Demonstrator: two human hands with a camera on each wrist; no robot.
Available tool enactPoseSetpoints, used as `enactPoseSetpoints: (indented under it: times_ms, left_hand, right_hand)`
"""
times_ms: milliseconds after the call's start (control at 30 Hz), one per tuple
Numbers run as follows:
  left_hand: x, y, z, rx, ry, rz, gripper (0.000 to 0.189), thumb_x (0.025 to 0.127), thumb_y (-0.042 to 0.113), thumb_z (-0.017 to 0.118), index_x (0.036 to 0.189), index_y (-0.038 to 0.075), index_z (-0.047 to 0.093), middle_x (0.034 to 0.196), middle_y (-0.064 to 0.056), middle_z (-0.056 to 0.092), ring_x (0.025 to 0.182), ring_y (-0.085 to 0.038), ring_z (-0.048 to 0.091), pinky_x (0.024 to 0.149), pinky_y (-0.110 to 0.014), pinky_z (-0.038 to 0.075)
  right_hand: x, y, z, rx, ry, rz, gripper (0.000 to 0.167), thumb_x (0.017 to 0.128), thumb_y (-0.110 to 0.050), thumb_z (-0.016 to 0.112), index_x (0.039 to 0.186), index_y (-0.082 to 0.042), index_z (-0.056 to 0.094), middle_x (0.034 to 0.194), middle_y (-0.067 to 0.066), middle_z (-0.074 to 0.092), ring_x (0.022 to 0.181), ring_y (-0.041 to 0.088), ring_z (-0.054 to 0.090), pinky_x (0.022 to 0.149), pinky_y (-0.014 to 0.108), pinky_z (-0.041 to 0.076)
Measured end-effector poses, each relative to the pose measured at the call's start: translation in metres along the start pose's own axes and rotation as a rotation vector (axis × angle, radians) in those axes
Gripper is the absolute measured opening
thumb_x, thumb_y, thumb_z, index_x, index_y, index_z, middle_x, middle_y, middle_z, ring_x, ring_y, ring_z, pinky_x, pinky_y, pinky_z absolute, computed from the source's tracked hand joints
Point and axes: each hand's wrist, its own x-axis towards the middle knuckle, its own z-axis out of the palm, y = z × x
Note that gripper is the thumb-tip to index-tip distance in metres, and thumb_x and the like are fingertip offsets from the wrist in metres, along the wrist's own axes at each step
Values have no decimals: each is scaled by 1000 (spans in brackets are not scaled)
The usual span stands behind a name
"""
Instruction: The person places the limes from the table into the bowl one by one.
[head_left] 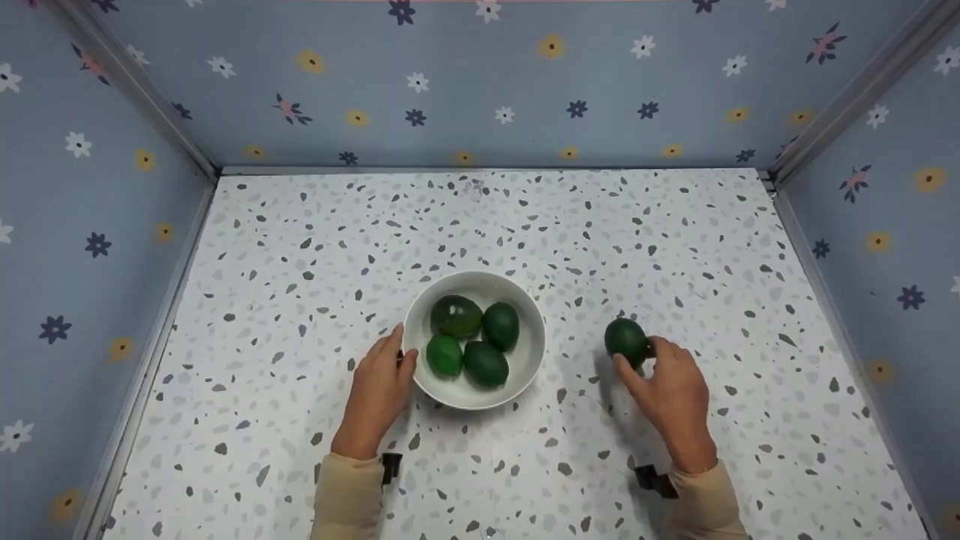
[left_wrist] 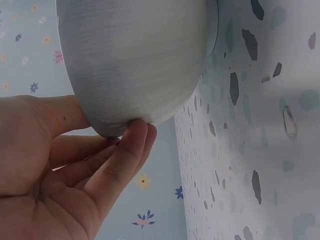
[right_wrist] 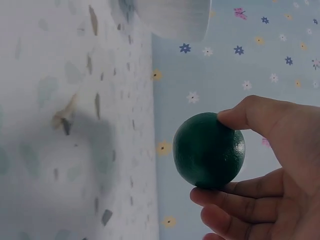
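In the head view, a white bowl (head_left: 530, 367) sits near the middle of the table. It holds several green fruits: dark green avocados (head_left: 500, 327), a bright green lime-like fruit (head_left: 445, 355), and a larger mottled green fruit (head_left: 456, 316). My left hand (head_left: 381, 390) grips the bowl's left side, its thumb at the rim and its fingers against the outer wall (left_wrist: 135, 65). To the right of the bowl, my right hand (head_left: 675, 386) pinches a dark green, smooth avocado (right_wrist: 209, 151) between thumb and fingers. That avocado is above the tabletop, apart from the bowl.
A white speckled tabletop (head_left: 480, 217) lies under everything. Blue flowered panels (head_left: 480, 82) stand at the back and on both sides, with grey edge strips (head_left: 142, 97) at the corners. Dark wrist mounts (head_left: 656, 481) show at the sleeves.
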Motion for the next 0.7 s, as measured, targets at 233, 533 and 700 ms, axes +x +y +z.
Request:
enactPoseSetpoints:
  times_ms: [233,533,700]
  left_hand:
    - [0,0,0,0,1,-2,50,101,15,60,143,-10,47,125,-27,60,110,-38,61,94,-50,51]
    - [1,0,1,1,21,26,49,100,11,62,141,-12,48,122,-26,61,107,-37,63,92,-49,52]
    - [-1,1,0,-1,12,18,49,101,13,61,142,-11,48,124,-25,60,107,-36,63,93,-48,52]
  right_hand:
    - [12,-14,-5,17,54,-107,45,78,-27,84,101,8,67,85,19,65,73,33,61,58,44,50]
    - [23,-36,-8,37,69,-196,50,77,-27,84,107,9,67,89,18,67,79,34,62,64,46,52]
    - [28,-48,-7,32,63,-223,49,77,-29,85,108,6,67,90,16,67,79,34,62,63,46,52]
